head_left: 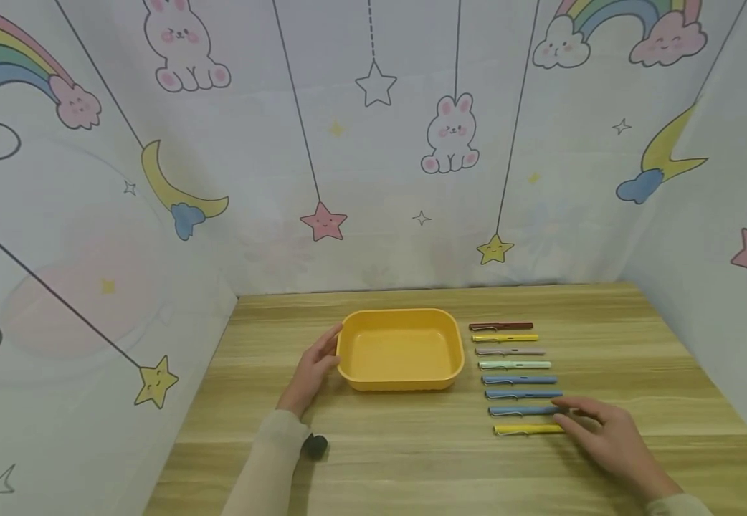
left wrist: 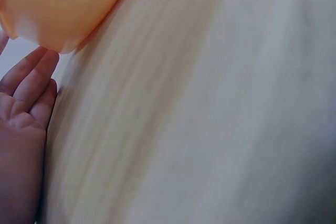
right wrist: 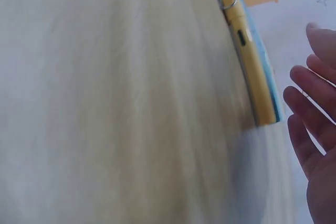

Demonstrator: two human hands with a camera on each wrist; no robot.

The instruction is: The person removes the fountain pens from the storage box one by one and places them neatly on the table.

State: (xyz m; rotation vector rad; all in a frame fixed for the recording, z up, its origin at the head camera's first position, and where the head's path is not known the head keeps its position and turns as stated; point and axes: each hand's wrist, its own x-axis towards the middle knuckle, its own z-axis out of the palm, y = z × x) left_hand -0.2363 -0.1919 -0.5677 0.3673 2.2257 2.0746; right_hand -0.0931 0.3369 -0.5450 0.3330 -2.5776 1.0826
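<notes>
A yellow rectangular tray (head_left: 399,355) lies on the table, its bare inside showing. My left hand (head_left: 312,373) is at the tray's left side, fingertips right at the rim; the left wrist view shows its fingers (left wrist: 39,77) extended against the outer wall. Right of the tray, several clip pens lie in a column. My right hand (head_left: 606,433) hovers over the right ends of the nearest yellow pen (head_left: 523,430) and the blue pen (head_left: 518,411) behind it. Thumb and fingers are apart, and the right wrist view shows the fingers (right wrist: 310,98) loosely bent, holding nothing.
Farther back in the column lie more blue pens (head_left: 519,379), a mint pen (head_left: 515,365), a pinkish pen (head_left: 510,352), a yellow pen (head_left: 505,337) and a maroon pen (head_left: 501,326). A small black round object (head_left: 315,446) shows beside the left sleeve. Patterned curtains (head_left: 380,179) enclose the wooden table (head_left: 412,459).
</notes>
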